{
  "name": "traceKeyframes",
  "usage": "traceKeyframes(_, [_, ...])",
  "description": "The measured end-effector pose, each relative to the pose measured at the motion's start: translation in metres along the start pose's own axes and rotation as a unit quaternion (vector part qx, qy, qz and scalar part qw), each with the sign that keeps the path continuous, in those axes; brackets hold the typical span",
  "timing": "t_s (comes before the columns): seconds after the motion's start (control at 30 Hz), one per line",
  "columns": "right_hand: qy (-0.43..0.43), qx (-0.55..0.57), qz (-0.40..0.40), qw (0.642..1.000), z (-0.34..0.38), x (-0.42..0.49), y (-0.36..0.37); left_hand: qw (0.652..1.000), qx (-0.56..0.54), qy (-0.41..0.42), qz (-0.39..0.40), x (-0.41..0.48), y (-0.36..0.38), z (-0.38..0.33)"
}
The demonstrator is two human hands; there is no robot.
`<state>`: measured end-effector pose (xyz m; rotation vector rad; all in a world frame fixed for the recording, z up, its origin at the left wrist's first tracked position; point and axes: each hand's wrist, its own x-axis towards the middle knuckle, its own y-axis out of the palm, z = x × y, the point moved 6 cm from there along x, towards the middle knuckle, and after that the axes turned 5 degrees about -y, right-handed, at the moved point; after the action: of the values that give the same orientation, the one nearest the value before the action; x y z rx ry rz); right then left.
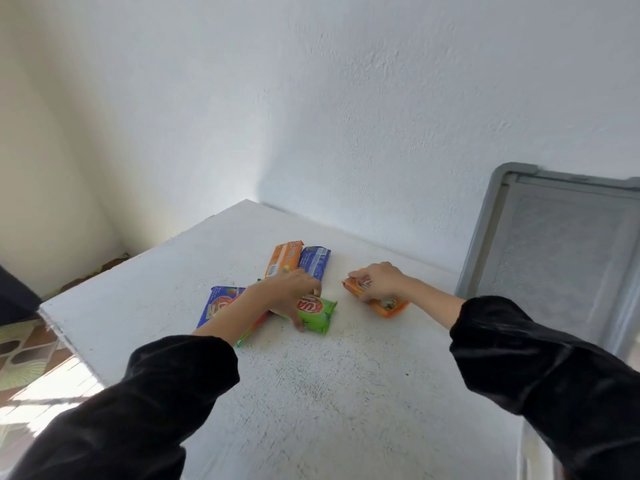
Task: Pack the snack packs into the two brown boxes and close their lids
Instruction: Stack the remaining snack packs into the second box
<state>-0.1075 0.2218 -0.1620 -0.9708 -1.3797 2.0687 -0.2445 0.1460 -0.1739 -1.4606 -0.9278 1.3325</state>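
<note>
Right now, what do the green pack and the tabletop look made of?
Green pack: thin plastic film, probably; glossy printed surface with a flat sealed end. Tabletop: matt white paint, rough and speckled; the material beneath cannot be told.

Both arms reach forward, each hand down on a snack pack.
The left hand [291, 296] lies palm down, thumb and fingers gripping the green pack [320, 315]; the right hand [377, 280] curls over the orange pack [388, 306]. Black sleeves [156, 393] stop short of the bare wrists.
</note>
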Motion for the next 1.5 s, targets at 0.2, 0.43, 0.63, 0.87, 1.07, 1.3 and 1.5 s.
traceKeyframes(0.2, [-0.017,0.035,-0.069,0.997,-0.017,-0.067,-0.063,0.994,-0.105,0.039,-0.015,-0.004,-0.033,-0.036])
traceKeyframes(0.43, [-0.016,0.037,-0.136,0.99,-0.049,-0.214,-0.113,0.975,-0.057,0.173,-0.123,-0.026,-0.13,-0.137])
traceKeyframes(0.63, [-0.001,0.027,-0.152,0.988,-0.078,-0.317,-0.095,0.945,-0.006,0.3,-0.13,-0.04,-0.16,-0.261])
traceKeyframes(0.87, [0.038,0.038,-0.132,0.99,-0.108,-0.408,-0.052,0.923,0.037,0.374,-0.077,-0.077,-0.13,-0.349])
traceKeyframes(1.07, [0.037,0.076,-0.047,0.995,-0.12,-0.435,0.014,0.901,0.026,0.426,-0.075,-0.107,-0.069,-0.381])
traceKeyframes(1.3, [0.025,-0.058,-0.008,0.998,-0.119,-0.439,0.073,0.886,0.143,0.419,-0.138,-0.117,-0.016,-0.412])
traceKeyframes(1.5, [0.032,-0.149,-0.084,0.985,-0.126,-0.443,0.084,0.896,0.167,0.4,-0.097,-0.12,-0.011,-0.411])
